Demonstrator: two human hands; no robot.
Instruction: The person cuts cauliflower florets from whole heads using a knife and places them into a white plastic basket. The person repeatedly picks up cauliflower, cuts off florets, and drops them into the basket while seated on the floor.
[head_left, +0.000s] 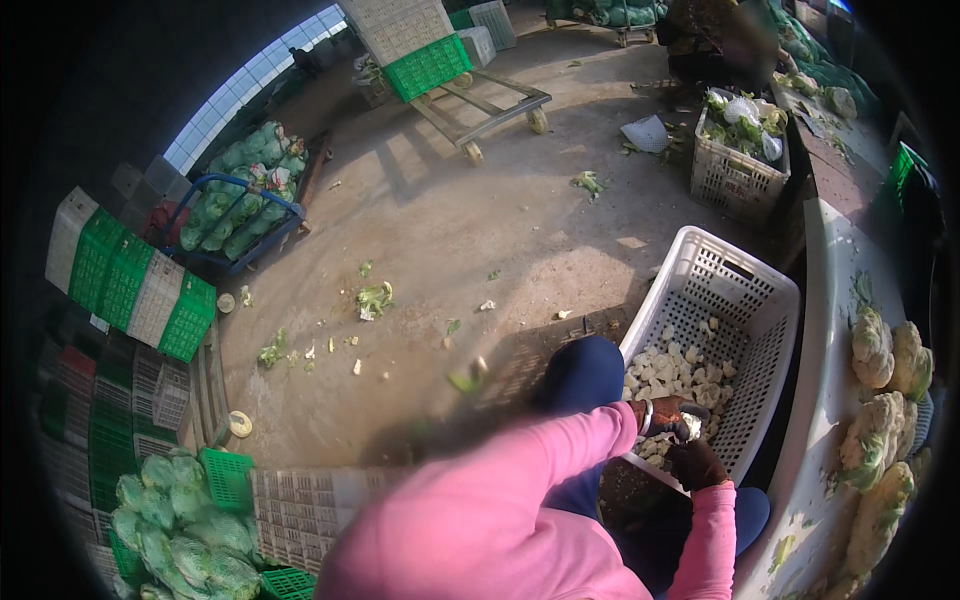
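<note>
My left hand (664, 417), in a dark glove with a pale band at the wrist, grips a white cauliflower piece (691, 426). Just below it, my right hand (697, 465), also gloved, is close against the same piece. Its fingers are curled, and whether they hold a tool is hidden. Both hands are over the near end of a white perforated plastic crate (763, 300). Many cut cauliflower florets (671, 375) lie across the crate's bottom. To the right, whole cauliflower heads (874, 439) sit on a pale bench (795, 480).
Beyond my crate stands another crate (739, 187) with leaves and foam netting. A person (705, 45) crouches behind it. Leaf scraps (373, 300) litter the concrete floor. A flat trolley (480, 112), a blue cart (240, 217) of netted vegetables and stacked crates (127, 277) stand around.
</note>
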